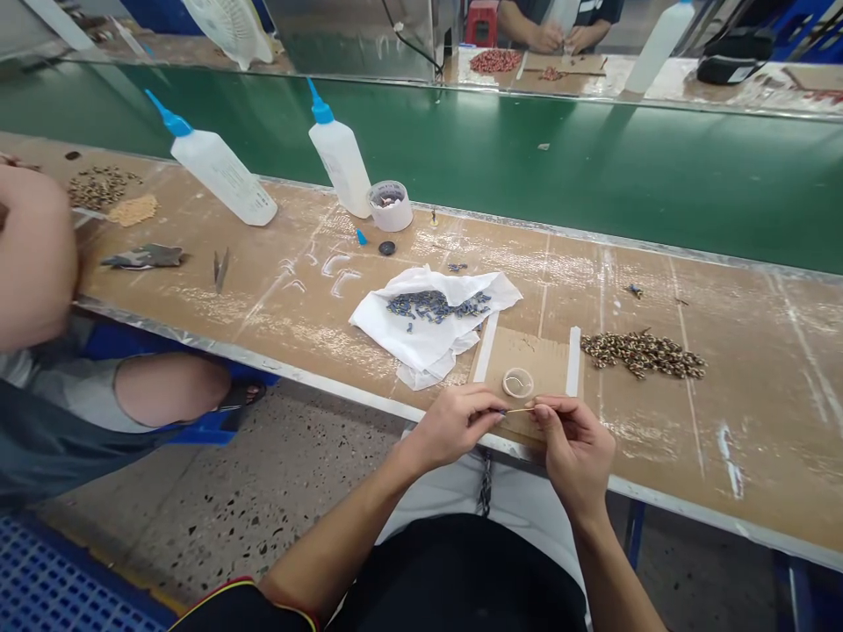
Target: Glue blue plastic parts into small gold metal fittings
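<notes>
My left hand [456, 425] is closed in a pinch on a small blue piece [503, 412] at its fingertips. Between the thumb and fingers of my right hand [577, 446] is a thin pale stick [520, 410], whose far end meets the blue piece. Both hands are over the near edge of a cardboard pad [550, 362]. Just beyond the fingertips sits a small round clear cup [517, 383]. To the left, many small blue pieces [435, 305] lie on a white cloth [421, 349]. A pile of small brown-and-gold pieces [642, 353] is at the right.
Two white bottles with blue nozzles, one [227, 175] leaning and one [341, 162] nearer, stand behind with a tape roll [390, 207]. Tweezers [221, 270] lie at left. A green belt [493, 158] runs across. A co-worker's arm [32, 254] is at left; another person's hands [559, 38] work opposite.
</notes>
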The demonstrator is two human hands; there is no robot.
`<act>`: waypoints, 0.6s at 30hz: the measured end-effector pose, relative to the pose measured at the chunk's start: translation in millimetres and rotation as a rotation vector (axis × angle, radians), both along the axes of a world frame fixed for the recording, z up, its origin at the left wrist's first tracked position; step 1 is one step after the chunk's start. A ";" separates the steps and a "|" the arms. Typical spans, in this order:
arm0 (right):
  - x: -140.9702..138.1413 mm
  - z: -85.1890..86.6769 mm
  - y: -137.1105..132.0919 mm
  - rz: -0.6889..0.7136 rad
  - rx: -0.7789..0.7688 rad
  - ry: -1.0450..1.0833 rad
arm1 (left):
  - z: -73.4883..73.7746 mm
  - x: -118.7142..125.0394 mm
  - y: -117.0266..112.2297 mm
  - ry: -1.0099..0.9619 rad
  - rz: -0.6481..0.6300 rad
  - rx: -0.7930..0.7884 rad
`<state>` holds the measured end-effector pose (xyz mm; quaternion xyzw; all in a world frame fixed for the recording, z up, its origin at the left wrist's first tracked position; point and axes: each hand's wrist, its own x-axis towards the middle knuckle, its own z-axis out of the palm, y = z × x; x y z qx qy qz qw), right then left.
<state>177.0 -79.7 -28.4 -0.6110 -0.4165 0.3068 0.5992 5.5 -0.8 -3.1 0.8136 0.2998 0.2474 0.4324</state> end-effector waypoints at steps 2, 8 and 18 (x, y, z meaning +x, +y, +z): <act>-0.6 -0.5 -0.3 0.008 -0.003 -0.011 | -0.1 0.1 0.0 0.000 -0.004 0.000; -1.1 -1.9 1.0 0.033 0.020 -0.074 | -0.8 0.4 0.0 0.007 0.002 0.013; 0.6 2.1 1.0 0.084 0.088 -0.063 | -1.6 -0.8 0.0 -0.017 0.004 -0.014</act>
